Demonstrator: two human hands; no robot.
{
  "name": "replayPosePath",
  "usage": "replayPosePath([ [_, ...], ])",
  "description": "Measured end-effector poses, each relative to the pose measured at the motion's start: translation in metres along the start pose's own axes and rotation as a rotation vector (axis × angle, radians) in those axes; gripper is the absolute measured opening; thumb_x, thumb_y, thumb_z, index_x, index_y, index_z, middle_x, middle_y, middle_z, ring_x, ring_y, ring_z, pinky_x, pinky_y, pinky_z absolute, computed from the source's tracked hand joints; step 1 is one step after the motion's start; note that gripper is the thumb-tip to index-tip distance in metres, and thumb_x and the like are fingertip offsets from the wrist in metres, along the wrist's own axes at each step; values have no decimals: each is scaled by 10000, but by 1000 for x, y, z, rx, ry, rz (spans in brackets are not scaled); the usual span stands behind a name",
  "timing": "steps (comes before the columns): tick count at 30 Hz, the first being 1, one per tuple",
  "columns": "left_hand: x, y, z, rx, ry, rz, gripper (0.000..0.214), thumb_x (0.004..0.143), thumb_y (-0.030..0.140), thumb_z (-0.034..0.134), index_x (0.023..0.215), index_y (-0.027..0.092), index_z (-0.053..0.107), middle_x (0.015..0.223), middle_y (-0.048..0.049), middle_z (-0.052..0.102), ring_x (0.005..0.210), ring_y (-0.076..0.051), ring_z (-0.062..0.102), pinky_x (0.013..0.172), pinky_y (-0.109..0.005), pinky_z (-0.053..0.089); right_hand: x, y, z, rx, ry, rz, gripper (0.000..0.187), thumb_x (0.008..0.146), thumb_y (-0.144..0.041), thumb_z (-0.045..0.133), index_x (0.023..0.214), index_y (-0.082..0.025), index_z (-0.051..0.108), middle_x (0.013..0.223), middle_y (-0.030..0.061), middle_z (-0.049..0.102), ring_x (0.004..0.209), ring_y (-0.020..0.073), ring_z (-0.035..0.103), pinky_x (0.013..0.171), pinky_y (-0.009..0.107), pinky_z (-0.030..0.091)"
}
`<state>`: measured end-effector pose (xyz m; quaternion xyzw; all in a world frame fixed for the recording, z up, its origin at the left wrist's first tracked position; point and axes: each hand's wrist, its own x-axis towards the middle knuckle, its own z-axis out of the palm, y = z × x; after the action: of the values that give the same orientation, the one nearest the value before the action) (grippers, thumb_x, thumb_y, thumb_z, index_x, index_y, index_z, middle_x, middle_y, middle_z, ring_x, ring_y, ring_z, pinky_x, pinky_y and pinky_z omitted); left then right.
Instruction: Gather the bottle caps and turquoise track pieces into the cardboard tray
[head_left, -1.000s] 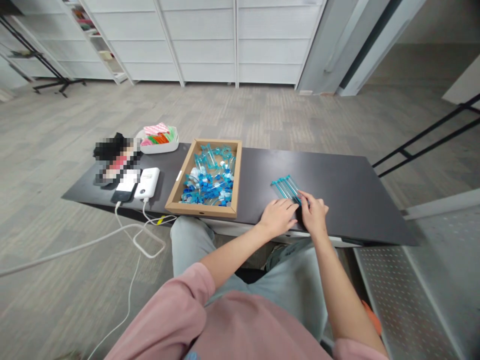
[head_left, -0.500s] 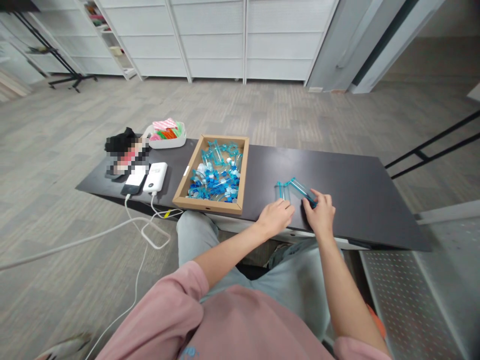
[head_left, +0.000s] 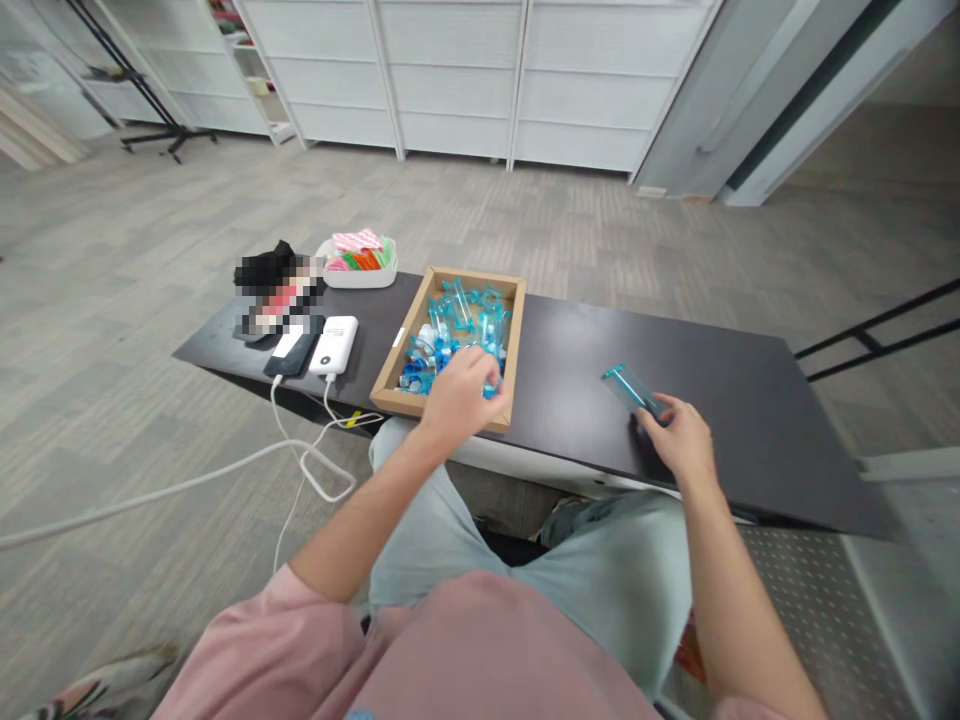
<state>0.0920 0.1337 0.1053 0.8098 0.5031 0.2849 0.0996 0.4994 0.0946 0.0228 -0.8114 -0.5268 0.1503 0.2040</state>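
My right hand (head_left: 682,440) is closed on one end of a clear plastic tube with a blue rim (head_left: 634,388), held slanted over the dark tabletop. Its far end points up and left, away from my body. Over the near half of a shallow cardboard box (head_left: 388,385) hovers my left hand (head_left: 465,392), its fingers curled together. Some blue shows at the fingertips, but whether it is gripped or lies in the box behind I cannot make out. Inside the box is a pile of clear blue plastic pieces (head_left: 457,308) with small blue and white parts, partly covered by the hand.
Left of the box, on the table (head_left: 570,340), lie a white power bank (head_left: 334,346) and a dark phone (head_left: 294,346), both with white cables. Behind them stand a white basket (head_left: 360,277) of colourful items and a black cloth item (head_left: 266,265), partly blurred out.
My left hand has moved left from the tabletop to over the box. The second clear blue piece beside it is gone from the tabletop. My right hand still holds its tube.
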Motion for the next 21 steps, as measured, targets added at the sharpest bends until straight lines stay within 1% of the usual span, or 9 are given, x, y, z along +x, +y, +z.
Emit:
replayPosePath([
  [2,4,-41,-21,46,52,-43,207,985,184,745,873,301,615,1002,-76,712,1051,-310,707,992,-477,623,12,4,-10,-50,-71,27,506,958,-535,673,1324,-232,845,1027,243,811,1113,517,802,1029,627,610],
  [5,4,-92,-37,83,47,-46,235,941,159,747,832,283,580,975,-59,708,1030,-278,712,975,-406,602,27,2,-21,-133,-74,47,356,889,-530,769,1120,-267,835,1122,263,830,1145,533,804,992,629,604],
  [7,1,-114,-42,82,5,-26,193,942,165,738,843,277,616,992,-54,742,1014,-261,732,962,-377,602,34,-9,-24,-118,-42,2,293,865,-559,789,1021,-311,797,1179,263,828,1163,525,786,1000,631,604],
  [9,-4,-125,-44,72,-19,0,114,972,207,743,895,270,689,1033,-58,788,1023,-260,763,989,-376,611,37,-30,-22,-18,-25,-46,297,856,-622,788,974,-353,747,1128,226,821,1093,485,776,998,616,610],
  [11,-10,-128,-46,61,-9,19,55,1016,261,742,963,264,756,1069,-70,822,1065,-271,792,1055,-395,615,41,-64,-14,100,-16,-93,349,846,-680,789,972,-369,697,1059,172,804,1023,439,765,994,589,613],
  [13,-16,-125,-48,58,21,7,89,1047,290,722,1007,263,797,1087,-77,839,1108,-283,808,1114,-417,609,48,-108,-1,172,-24,-168,403,841,-702,804,998,-357,666,1042,125,796,998,395,751,982,550,607],
  [16,-27,-122,-55,64,88,-103,133,1053,307,691,1001,280,811,1099,-82,843,1142,-301,815,1136,-445,609,66,-185,27,184,-108,-286,411,884,-656,837,1005,-310,652,1027,86,799,985,328,735,951,470,586],
  [19,-40,-128,-67,51,195,-250,144,1046,339,665,983,292,786,1095,-84,835,1145,-317,813,1142,-472,620,87,-252,61,172,-136,-332,453,960,-686,860,967,-303,617,988,89,780,1009,332,733,956,456,585],
  [21,-51,-139,-78,49,276,-344,136,1034,357,654,995,295,768,1103,-85,827,1148,-325,809,1148,-483,628,96,-279,80,172,-181,-342,518,979,-752,870,959,-300,618,1012,117,773,1075,360,737,996,470,588],
])
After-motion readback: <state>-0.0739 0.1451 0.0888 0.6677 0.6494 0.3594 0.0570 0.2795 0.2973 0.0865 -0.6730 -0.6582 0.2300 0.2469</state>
